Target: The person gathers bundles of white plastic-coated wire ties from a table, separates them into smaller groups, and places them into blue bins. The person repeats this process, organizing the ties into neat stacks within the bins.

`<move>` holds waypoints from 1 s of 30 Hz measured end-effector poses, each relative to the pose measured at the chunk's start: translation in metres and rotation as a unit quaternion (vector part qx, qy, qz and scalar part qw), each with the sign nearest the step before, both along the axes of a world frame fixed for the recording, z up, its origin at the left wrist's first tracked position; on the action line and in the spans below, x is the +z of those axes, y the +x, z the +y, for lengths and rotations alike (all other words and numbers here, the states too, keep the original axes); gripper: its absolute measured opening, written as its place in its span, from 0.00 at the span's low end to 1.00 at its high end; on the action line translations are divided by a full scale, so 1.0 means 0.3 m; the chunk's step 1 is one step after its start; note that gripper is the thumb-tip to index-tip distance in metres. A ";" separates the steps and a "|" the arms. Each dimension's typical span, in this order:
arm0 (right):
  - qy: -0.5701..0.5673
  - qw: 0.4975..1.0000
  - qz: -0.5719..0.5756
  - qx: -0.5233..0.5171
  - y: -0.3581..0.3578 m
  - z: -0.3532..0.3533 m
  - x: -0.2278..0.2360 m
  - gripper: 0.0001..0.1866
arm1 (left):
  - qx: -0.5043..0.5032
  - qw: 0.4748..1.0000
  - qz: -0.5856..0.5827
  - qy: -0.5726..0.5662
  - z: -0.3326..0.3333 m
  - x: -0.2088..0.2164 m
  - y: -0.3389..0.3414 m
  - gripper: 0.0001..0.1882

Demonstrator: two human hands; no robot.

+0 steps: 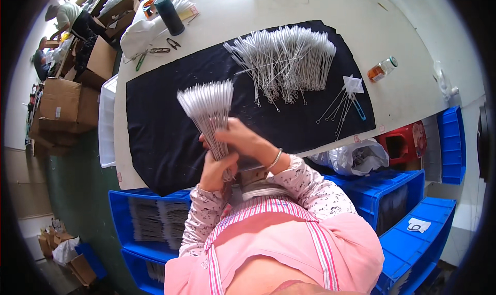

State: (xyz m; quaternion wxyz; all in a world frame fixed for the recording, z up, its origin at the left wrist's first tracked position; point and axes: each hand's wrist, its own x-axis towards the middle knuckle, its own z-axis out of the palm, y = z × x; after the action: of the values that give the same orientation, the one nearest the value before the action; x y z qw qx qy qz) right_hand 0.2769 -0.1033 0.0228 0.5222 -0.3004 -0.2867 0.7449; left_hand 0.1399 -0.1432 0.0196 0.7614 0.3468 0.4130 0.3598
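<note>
The left hand point(217, 172) is closed round the lower ends of a fanned bundle of slim white-bristled brushes with thin wire stems point(207, 104), and the right hand point(245, 140) wraps those stems higher up! That bundle's up over the left half of a wide black fabric cloth point(157, 122). On the cloth's far-right part, a big heap of matching white brushes point(289, 54); past its right edge, a clear glass jar with orange contents point(381, 70); off its far-left edge, a tall dark cylinder point(169, 16); below its near-left edge, a blue plastic crate point(120, 212).
</note>
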 end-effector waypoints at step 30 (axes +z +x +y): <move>-0.124 0.557 -0.783 -0.248 0.602 0.326 -0.038 0.19 | 0.021 0.783 0.555 0.278 0.582 -0.017 -0.020 0.43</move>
State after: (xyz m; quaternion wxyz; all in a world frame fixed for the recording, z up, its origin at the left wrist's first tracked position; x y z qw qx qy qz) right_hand 0.4574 -0.0055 0.0113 0.2140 -0.8862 -0.4018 0.0864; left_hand 0.1340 0.0313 0.0145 0.2630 0.6745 0.6538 0.2202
